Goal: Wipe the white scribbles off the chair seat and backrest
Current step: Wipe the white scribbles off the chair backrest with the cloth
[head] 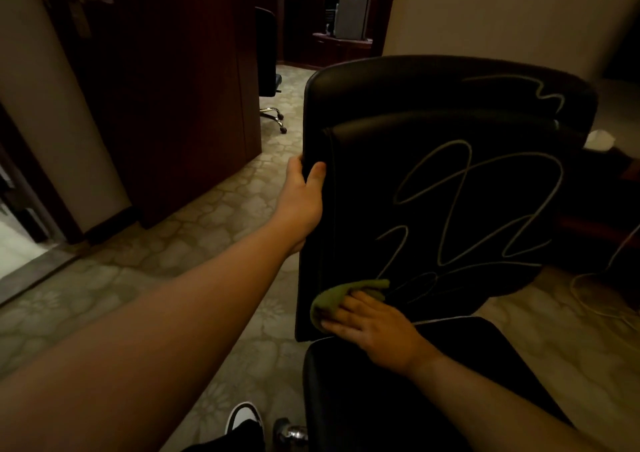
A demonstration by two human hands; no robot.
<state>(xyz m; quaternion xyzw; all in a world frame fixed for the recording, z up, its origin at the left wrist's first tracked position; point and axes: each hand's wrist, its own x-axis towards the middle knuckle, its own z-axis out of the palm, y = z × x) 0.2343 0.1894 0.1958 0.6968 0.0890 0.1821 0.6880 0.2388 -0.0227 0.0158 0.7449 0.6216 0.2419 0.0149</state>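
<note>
- Green cloth (332, 301), backrest's (363, 209) lower left: pressed under right hand's (377, 327) straight, close-set fingers.
- Left hand (304, 202): curled fingers and thumb grip backrest's left edge.
- White scribbles (460, 188): backrest centre, upper right.

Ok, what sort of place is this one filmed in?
Likely a hotel room or carpeted office: flower-patterned carpet, tall dark wood cabinet, and a second swivel chair on a chrome wheeled base beyond the black chair being wiped.
</note>
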